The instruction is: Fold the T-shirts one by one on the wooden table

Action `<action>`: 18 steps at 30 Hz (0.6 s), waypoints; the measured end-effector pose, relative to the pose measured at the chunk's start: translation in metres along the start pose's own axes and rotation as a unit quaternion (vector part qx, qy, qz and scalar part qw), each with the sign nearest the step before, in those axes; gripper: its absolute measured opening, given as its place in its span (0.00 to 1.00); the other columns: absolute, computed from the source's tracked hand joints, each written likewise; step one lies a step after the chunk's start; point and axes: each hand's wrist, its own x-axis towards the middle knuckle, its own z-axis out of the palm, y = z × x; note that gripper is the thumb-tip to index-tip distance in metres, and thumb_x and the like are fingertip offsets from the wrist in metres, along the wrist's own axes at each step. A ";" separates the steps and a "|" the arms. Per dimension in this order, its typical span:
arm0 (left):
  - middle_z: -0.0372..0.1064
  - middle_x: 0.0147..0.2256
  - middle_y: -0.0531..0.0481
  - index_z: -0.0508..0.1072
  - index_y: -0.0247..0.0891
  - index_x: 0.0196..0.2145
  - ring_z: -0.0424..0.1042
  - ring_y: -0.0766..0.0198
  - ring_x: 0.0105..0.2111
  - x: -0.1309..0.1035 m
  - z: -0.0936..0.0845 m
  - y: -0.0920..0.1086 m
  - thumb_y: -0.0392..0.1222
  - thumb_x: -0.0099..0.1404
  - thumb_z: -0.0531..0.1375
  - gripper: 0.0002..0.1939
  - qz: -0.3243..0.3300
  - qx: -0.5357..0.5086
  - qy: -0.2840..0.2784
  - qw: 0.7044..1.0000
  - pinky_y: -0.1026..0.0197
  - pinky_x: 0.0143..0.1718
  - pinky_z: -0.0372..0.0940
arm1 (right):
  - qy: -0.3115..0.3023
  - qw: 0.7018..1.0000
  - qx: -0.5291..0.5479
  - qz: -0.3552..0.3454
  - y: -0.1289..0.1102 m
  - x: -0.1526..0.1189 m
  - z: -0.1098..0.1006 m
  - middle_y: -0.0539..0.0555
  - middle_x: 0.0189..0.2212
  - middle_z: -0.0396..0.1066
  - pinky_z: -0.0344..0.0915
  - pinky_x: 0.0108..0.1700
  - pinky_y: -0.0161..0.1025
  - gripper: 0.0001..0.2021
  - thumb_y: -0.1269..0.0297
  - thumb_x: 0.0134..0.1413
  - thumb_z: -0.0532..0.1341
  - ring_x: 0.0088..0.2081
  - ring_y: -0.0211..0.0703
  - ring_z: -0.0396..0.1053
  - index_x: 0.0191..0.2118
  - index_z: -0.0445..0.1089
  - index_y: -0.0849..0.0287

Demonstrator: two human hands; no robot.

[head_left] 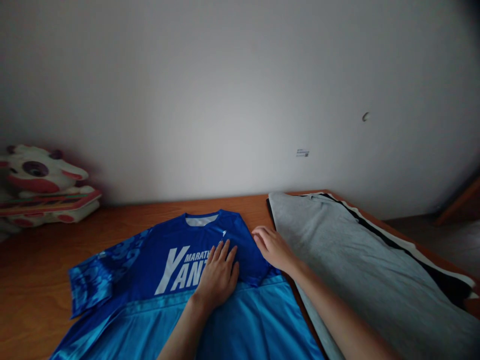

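Around your blue shirt at seven o'clock, cut off below, are a toy at nine and grey cloth at four. Your left hand, flat, hides some letters; whether your curled right hand grips, I cannot tell.

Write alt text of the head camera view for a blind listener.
A person's left hand lies flat on a blue short-sleeved shirt spread on a wooden surface, partly covering its white lettering; the right hand is at the shirt's right edge. Gray cloth lies to the right; an animal-shaped toy keyboard stands at left.
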 end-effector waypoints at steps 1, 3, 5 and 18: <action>0.54 0.68 0.34 0.64 0.35 0.64 0.52 0.44 0.68 0.000 0.001 0.000 0.45 0.73 0.47 0.26 -0.003 0.000 0.001 1.000 0.36 0.66 0.52 | -0.012 1.000 -0.006 0.000 -0.002 0.008 0.005 0.60 0.52 0.72 0.62 0.60 0.47 0.15 0.65 0.69 0.48 0.55 0.47 0.68 0.54 0.68 0.57; 0.54 0.68 0.34 0.63 0.35 0.64 0.52 0.44 0.68 -0.001 0.003 -0.001 0.46 0.73 0.47 0.26 -0.008 0.000 0.005 1.000 0.37 0.66 0.52 | -0.045 0.999 -0.022 0.022 -0.006 0.025 0.019 0.63 0.61 0.66 0.58 0.64 0.47 0.20 0.67 0.68 0.48 0.62 0.48 0.63 0.62 0.63 0.60; 0.55 0.67 0.34 0.62 0.36 0.65 0.52 0.44 0.68 -0.001 0.003 -0.001 0.47 0.73 0.47 0.27 -0.011 -0.003 0.007 1.000 0.37 0.66 0.52 | -0.074 0.995 -0.037 0.058 -0.008 0.040 0.034 0.64 0.67 0.58 0.54 0.66 0.47 0.24 0.69 0.67 0.48 0.67 0.48 0.57 0.67 0.56 0.64; 0.48 0.69 0.33 0.57 0.31 0.67 0.46 0.43 0.70 -0.003 0.001 0.000 0.56 0.73 0.45 0.34 -0.052 -0.004 -0.023 0.998 0.33 0.68 0.45 | -0.159 0.974 -0.089 0.136 0.006 0.052 0.059 0.59 0.72 0.42 0.29 0.69 0.65 0.33 0.47 0.69 0.43 0.73 0.55 0.36 0.71 0.48 0.62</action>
